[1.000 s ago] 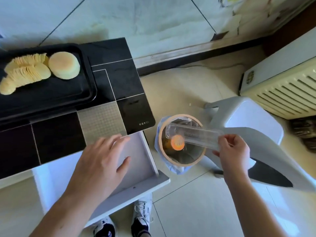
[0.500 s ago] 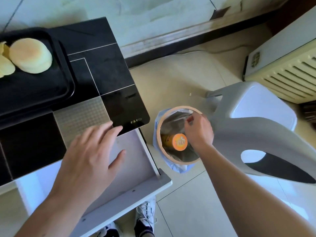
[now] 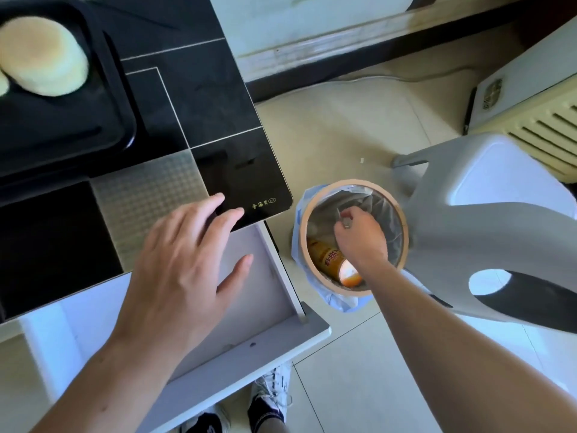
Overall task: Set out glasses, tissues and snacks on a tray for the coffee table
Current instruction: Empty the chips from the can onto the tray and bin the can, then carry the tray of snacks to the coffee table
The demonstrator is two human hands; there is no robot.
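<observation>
1. The fingers [image 3: 345, 220] of the right hand [image 3: 359, 237] were curled together down inside the waste bin [image 3: 402, 220]; something small and pale seemed to sit between their tips, but whether they pinched it could not be told.
2. The fingers [image 3: 215, 203] of the left hand [image 3: 184, 270] were spread and slack, gripping nothing, their tips over the near edge of the black desk [image 3: 203, 98] while the palm hovered above the open white drawer [image 3: 265, 276].
3. The black tray [image 3: 118, 98] lay on the desk at the upper left, partly cut off by the frame.
4. A round pale cake [image 3: 43, 60] rested in the tray near its right rim; a sliver of another pale snack [image 3: 3, 87] showed at the left edge, touching it.
5. The drawer stood pulled out below the desk's front edge, and its visible floor was bare.
6. The bin stood on the tiled floor [image 3: 343, 126] just beside the desk's right corner, with a tan rim and a plastic liner [image 3: 299, 270] hanging over its side.
7. An orange bottle [image 3: 327, 259] lay tilted inside the bin, just beside the right wrist.
8. A white plastic stool [image 3: 499, 189] stood against the bin on its right.
9. A cream radiator cover [image 3: 546, 120] sat at the far right, near the stool.
10. The person's two shoes [image 3: 268, 398] showed below the drawer front.
</observation>
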